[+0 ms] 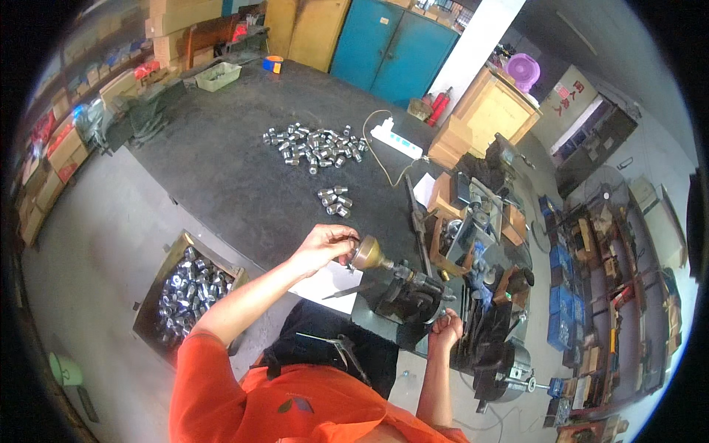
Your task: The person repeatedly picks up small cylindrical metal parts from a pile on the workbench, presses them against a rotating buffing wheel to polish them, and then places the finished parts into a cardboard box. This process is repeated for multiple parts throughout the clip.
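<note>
My left hand (pixel 322 249) is at the wide end of a brass-coloured cone (pixel 369 253), with its fingers curled around something dark and small that I cannot make out. The cone sits on the spindle of a dark bench-mounted machine (pixel 410 297) at the table's near edge. My right hand (pixel 445 329) is closed at the machine's right side, close to its handle end; what lies between the fingers is hidden. Beyond my left hand lies a small cluster of shiny metal fittings (pixel 334 201). A larger pile of the same fittings (pixel 317 148) is farther back on the dark table (pixel 214 162).
A crate of metal fittings (pixel 188 295) stands left of me, below table height. White paper (pixel 332 286) lies under my left forearm. A white power strip (pixel 396 139) with its cord is at the back right. Tools and a vise (pixel 506 369) crowd my right side.
</note>
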Tool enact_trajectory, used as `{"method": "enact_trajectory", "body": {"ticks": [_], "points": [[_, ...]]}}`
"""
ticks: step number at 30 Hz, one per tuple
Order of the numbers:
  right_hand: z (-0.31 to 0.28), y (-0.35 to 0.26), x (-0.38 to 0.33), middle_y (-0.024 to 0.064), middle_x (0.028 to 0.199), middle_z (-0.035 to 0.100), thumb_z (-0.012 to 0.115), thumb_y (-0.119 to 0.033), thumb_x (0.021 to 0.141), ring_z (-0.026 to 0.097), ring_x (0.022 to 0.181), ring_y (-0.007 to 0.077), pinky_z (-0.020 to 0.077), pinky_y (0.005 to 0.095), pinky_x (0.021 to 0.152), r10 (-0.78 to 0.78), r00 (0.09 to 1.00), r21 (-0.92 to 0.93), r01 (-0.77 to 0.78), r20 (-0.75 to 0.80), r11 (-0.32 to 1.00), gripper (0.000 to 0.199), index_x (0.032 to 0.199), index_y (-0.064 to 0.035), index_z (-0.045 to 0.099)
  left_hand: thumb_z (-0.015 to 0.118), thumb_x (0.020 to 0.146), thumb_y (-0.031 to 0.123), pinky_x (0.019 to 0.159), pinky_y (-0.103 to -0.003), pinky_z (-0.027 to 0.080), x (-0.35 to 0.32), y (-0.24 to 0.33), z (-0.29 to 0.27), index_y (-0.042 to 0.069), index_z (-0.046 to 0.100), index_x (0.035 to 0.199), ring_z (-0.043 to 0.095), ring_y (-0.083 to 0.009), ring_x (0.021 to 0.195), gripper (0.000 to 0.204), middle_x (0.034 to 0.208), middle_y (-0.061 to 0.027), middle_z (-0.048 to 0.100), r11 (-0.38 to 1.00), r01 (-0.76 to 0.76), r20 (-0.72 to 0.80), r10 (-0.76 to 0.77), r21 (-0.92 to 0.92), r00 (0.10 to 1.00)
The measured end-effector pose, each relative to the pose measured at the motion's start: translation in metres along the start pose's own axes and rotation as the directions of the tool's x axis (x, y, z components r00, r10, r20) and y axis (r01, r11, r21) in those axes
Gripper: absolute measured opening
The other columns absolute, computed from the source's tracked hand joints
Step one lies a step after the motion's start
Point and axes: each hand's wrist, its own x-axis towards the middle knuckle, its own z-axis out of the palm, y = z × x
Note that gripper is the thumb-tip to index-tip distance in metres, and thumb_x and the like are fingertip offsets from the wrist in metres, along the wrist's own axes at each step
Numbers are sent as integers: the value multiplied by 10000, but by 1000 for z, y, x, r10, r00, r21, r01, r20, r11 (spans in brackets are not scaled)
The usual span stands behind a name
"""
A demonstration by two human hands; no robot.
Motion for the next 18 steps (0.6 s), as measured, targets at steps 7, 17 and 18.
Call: {"method": "enact_trajectory", "body": {"ticks": [7,17,18], "points": [[9,-20,-34,-44,514,274,452,-164,772,227,422,63,172,206,370,-10,999,46,8,43,999,155,800,-17,492,536,782,57,516,-198,438,1,0,0,-31,556,959,514,-73,573,199,741,-43,569,1000,26,2,-26,-17,1000],[-3,11,44,-8,596,450,462,-199,763,369,449,88,239,221,376,32,995,-29,-35,-98,999,167,740,-63,556,555,773,63,497,-187,429,8,-4,3,-33,559,938,516,-74,584,191,730,-42,567,1000,16,-6,-16,-2,1000],[8,7,47,-6,599,459,464,-199,757,382,459,90,254,222,392,-32,993,-150,16,-109,989,176,737,-56,566,558,772,65,495,-187,428,9,-6,1,-34,559,936,517,-76,585,192,730,-42,567,1000,9,-14,-9,3,1000]]}}
